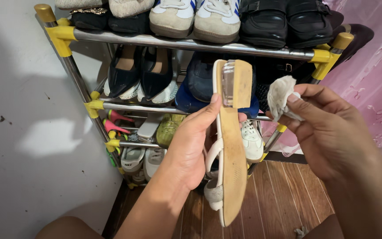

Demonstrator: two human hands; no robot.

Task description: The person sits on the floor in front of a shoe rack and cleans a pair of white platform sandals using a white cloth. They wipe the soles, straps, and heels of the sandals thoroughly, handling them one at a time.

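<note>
left hand (190, 146) grips sandal (231, 146) mid-length, sole out, long axis 12–6, heel up | right hand (328, 128) pinches wipe (281, 98), nearer the heel | sandal at 9 from wipe, apart | rack (191, 44) behind

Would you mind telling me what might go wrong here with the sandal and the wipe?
The left hand pinches the sandal along one edge only, sole outward, so it might twist or drop onto the wooden floor. The crumpled wipe in the right hand looks soiled and may smear dirt back.
</note>
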